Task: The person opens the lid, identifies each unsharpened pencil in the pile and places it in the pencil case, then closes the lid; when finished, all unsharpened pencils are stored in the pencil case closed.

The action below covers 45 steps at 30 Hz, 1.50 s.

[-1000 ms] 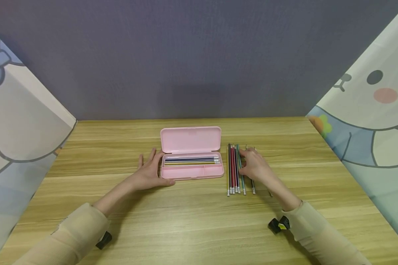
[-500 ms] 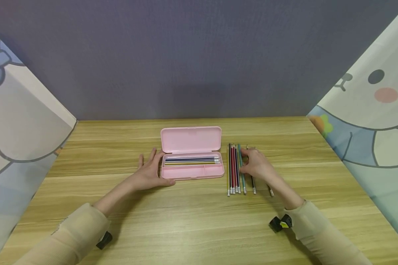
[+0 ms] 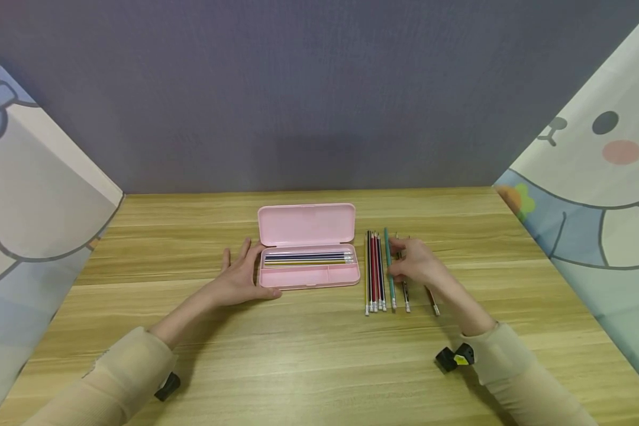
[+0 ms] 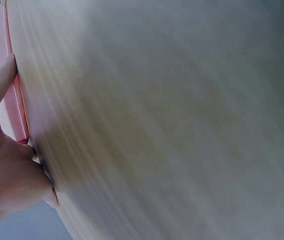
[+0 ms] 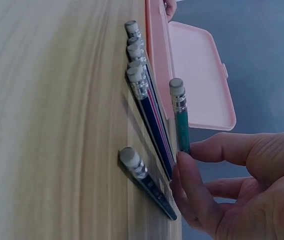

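A pink pencil case [image 3: 294, 276] lies with its lid [image 3: 306, 225] raised; several pencils [image 3: 309, 258] fill its rear compartment. My left hand [image 3: 236, 283] rests around the case's left end, thumb straight along the front side and other fingers spread out. My right hand [image 3: 416, 263] pinches a green pencil [image 5: 182, 122] between thumb and index finger. In the right wrist view its white eraser end stands up off the table. Just left of it in the head view, several striped and red pencils [image 3: 374, 278] lie side by side, eraser ends toward me.
A dark pencil [image 5: 152, 185] lies partly beneath my right hand. Farther right, another pencil [image 3: 433, 300] shows its eraser end beside the wrist. The wooden table [image 3: 319, 361] ends at a grey panel [image 3: 309, 106] behind, with printed cloths [image 3: 591, 177] at both sides.
My right hand has shifted slightly right, drawing the green pencil away from the row of pencils. The left hand and the pencil case have stayed put.
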Motion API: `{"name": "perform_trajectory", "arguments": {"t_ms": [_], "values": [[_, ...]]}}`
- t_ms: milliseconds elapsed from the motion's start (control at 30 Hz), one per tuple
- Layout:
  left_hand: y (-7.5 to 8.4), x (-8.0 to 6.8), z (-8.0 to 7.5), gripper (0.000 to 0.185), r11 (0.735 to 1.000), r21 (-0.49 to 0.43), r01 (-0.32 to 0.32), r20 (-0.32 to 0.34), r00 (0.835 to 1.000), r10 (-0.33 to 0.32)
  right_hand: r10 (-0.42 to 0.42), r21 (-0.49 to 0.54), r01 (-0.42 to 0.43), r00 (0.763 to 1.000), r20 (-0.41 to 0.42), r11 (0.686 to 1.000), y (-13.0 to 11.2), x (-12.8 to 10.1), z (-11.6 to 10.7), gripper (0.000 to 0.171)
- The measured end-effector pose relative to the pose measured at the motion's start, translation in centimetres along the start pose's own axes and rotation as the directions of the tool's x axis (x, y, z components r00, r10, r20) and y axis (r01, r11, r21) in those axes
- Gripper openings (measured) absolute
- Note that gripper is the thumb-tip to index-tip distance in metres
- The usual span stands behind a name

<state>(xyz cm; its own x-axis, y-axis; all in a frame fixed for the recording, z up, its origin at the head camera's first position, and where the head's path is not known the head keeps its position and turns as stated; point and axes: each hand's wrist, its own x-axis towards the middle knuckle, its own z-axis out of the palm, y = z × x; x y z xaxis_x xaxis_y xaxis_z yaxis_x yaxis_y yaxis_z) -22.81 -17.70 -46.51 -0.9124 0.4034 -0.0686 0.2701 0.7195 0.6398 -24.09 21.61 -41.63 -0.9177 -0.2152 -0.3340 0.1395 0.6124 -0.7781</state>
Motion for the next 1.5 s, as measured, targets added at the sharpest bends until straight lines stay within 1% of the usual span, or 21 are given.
{"name": "perform_trajectory", "arguments": {"t_ms": [167,433,633,767,867,967,1033,1133,1267,1500], "values": [[-0.1,0.0,0.0,0.095,1.000,-0.001,0.000,-0.001,1.000,0.000,-0.011,0.085,0.011,1.000,0.005,0.996,-0.2,-0.1,-0.2,0.085],[0.0,0.0,0.0,0.094,1.000,-0.005,0.001,-0.001,1.000,-0.001,-0.072,0.112,0.074,0.997,-0.020,0.991,-0.6,-0.3,-0.5,0.084],[0.2,-0.1,0.0,0.095,1.000,-0.002,0.013,0.005,1.000,-0.012,-0.083,0.121,0.090,0.995,-0.061,0.988,-1.1,-0.3,-0.7,0.088],[0.2,-0.1,0.0,0.097,1.000,0.000,0.015,0.005,1.000,-0.015,-0.132,0.118,0.144,0.986,-0.106,0.983,-1.9,-0.3,-0.7,0.087],[0.2,0.0,0.0,0.097,1.000,-0.002,0.015,0.008,1.000,-0.015,-0.198,0.081,0.213,0.967,-0.162,0.974,-2.3,0.0,-0.6,0.083],[0.2,0.0,0.0,0.097,1.000,-0.002,0.019,0.010,1.000,-0.019,-0.273,0.019,0.286,0.932,-0.240,0.958,-2.8,0.4,-0.3,0.078],[0.2,-0.1,0.0,0.097,1.000,-0.003,0.020,0.011,1.000,-0.020,-0.306,-0.010,0.317,0.908,-0.287,0.949,-3.1,0.6,0.0,0.075],[0.3,-0.1,-0.1,0.098,1.000,-0.003,0.021,0.016,1.000,-0.021,-0.327,-0.005,0.344,0.888,-0.324,0.939,-3.6,1.0,0.5,0.072],[0.4,-0.1,-0.1,0.097,1.000,-0.009,0.016,0.019,1.000,-0.016,-0.366,0.021,0.395,0.869,-0.334,0.918,-4.5,1.4,1.1,0.067],[0.2,-0.1,-0.1,0.095,1.000,-0.008,0.004,0.012,1.000,-0.004,-0.467,0.054,0.506,0.827,-0.312,0.861,-6.2,2.4,2.2,0.061]]}}
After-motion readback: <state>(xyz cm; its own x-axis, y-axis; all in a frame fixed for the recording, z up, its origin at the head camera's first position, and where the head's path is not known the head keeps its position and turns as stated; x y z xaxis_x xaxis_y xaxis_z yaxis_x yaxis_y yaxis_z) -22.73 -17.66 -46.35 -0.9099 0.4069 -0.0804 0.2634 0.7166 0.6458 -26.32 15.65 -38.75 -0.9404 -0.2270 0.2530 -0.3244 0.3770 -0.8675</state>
